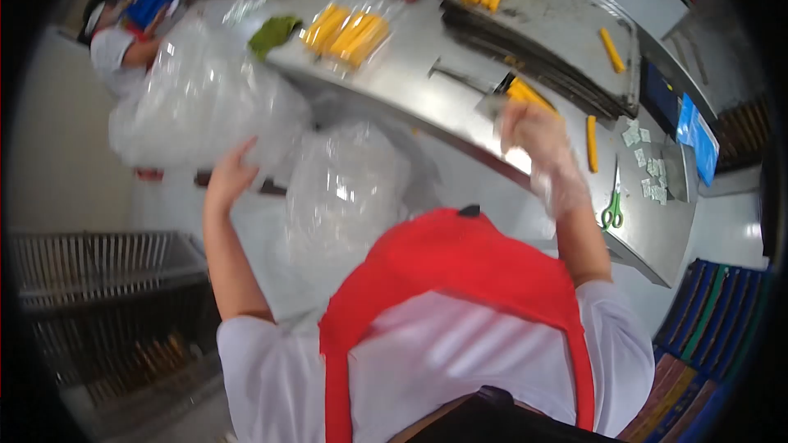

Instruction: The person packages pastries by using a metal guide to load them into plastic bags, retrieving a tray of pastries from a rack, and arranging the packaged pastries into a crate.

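Note:
My left hand is bare, its fingers stretched out and apart at the edge of a large clear plastic bag. A second clear bag bulges below the table edge, to the right of that hand. My right hand, in a thin clear glove, is over the metal table. Its fingers are bent and blurred, so I cannot tell whether they grip anything. Right by its fingertips lies a black and yellow object, with a metal bar-shaped tool to the left.
Clear packs of yellow sticks and a green cloth lie on the table. Stacked trays carry loose yellow sticks. Green-handled scissors and small packets are at right. Black crates stand lower left; another person is upper left.

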`<state>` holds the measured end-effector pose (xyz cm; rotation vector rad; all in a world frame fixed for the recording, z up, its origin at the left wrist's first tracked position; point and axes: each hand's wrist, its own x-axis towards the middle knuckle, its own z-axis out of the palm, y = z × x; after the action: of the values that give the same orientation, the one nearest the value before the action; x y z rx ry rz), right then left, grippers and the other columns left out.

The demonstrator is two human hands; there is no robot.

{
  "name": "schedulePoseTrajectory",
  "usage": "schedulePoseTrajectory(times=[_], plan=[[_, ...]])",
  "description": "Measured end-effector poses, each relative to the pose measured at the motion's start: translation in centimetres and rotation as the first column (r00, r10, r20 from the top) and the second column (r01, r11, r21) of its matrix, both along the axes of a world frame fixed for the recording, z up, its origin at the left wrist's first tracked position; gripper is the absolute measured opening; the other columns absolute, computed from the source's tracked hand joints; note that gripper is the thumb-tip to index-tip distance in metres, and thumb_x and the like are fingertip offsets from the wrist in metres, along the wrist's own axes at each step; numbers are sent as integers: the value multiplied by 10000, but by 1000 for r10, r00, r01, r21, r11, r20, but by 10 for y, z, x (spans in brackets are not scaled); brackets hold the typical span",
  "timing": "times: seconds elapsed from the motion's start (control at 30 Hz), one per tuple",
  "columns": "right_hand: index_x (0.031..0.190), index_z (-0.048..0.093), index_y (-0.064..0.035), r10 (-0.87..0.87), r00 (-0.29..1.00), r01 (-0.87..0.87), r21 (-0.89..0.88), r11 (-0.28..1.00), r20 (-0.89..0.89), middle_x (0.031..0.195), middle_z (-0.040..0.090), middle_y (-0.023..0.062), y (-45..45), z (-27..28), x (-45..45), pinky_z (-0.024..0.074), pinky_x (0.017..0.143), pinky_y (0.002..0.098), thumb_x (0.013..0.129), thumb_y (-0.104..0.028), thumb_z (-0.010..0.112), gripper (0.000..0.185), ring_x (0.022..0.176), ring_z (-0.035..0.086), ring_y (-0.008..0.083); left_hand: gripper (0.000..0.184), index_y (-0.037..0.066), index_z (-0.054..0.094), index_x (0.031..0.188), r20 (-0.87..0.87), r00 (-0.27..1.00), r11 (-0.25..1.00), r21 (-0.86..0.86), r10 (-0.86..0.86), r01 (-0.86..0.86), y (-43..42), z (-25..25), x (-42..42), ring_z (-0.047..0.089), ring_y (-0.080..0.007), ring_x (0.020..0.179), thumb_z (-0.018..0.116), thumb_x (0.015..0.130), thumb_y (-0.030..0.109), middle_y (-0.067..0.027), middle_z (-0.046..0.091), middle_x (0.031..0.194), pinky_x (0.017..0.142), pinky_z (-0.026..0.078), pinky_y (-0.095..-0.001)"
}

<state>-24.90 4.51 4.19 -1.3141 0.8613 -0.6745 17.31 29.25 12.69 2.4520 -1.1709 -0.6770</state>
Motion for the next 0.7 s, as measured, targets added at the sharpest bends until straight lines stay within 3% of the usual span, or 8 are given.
schedulePoseTrajectory(times=[0.1, 0.2, 0.27, 0.33, 0.37, 0.47, 0.53, 0.7], plan=[[1032, 562, 14, -127, 979, 125, 20, 992, 160, 896, 590, 91, 16, 79, 56, 444, 750, 276, 768, -87, 473, 296, 811, 564, 171, 535, 9, 488, 1186, 108, 939, 924, -172, -327, 341, -45, 23, -43, 530, -281, 1032, 523, 654, 57, -184, 529, 1165, 879, 416, -316], [1101, 546, 11, -72, 982, 108, -199, 974, 177, 1021, 584, 88, 45, 139, 101, 408, 884, 264, 739, -42, 492, 370, 978, 545, 153, 589, -4, 458, 1227, 236, 872, 845, -237, -428, 479, -96, 25, -75, 549, -168, 605, 511, 643, 42, -136, 561, 1074, 572, 459, -281], [1099, 556, 0, 215, 928, -51, -467, 883, 305, 1066, 579, 78, 27, 122, 135, 401, 893, 265, 769, -83, 516, 343, 1014, 532, 144, 595, -8, 457, 1227, 168, 897, 874, -210, -410, 439, -115, 42, -102, 555, -182, 621, 520, 639, 50, -141, 582, 1006, 579, 461, -290], [1084, 568, -1, 247, 924, -63, -519, 853, 293, 1069, 581, 105, 56, 139, 148, 414, 876, 282, 805, -106, 497, 306, 1010, 548, 190, 560, -75, 485, 1146, 18, 919, 910, -131, -394, 393, -123, 59, -124, 540, -341, 1003, 598, 628, 105, -258, 559, 1053, 860, 424, -334], [1084, 568, -1, 232, 928, -50, -520, 853, 291, 1069, 581, 105, 59, 142, 156, 414, 876, 282, 805, -106, 497, 306, 1010, 548, 190, 492, -82, 509, 1098, 137, 893, 890, -106, -429, 444, -128, 58, -128, 599, -312, 865, 603, 645, 87, -233, 601, 939, 755, 469, -339], [1056, 575, -35, 3, 985, -135, -758, 639, -173, 1095, 564, 124, 53, 136, 169, 427, 857, 306, 800, -126, 520, 277, 1030, 540, 243, 376, -28, 531, 1041, -112, 851, 823, -349, -512, 449, -139, 46, -129, 549, -155, 676, 571, 676, 54, -80, 585, 832, 555, 451, -286], [1037, 562, -65, -210, 849, -485, -872, 57, -486, 1102, 544, 131, 38, 119, 174, 438, 839, 333, 766, -157, 558, 286, 1024, 524, 294, 361, -21, 537, 1034, -183, 839, 829, -360, -513, 429, -147, 38, -125, 548, -151, 681, 580, 685, 60, -65, 581, 830, 559, 451, -285], [990, 548, -70, -347, 932, -134, -990, -52, -108, 1048, 546, 117, 19, 115, 164, 443, 779, 350, 759, -176, 551, 254, 977, 534, 284, 514, -17, 481, 1189, -298, 843, 851, -433, -447, 298, -167, 36, -109, 552, -138, 597, 549, 685, 61, -96, 620, 887, 540, 462, -266]])
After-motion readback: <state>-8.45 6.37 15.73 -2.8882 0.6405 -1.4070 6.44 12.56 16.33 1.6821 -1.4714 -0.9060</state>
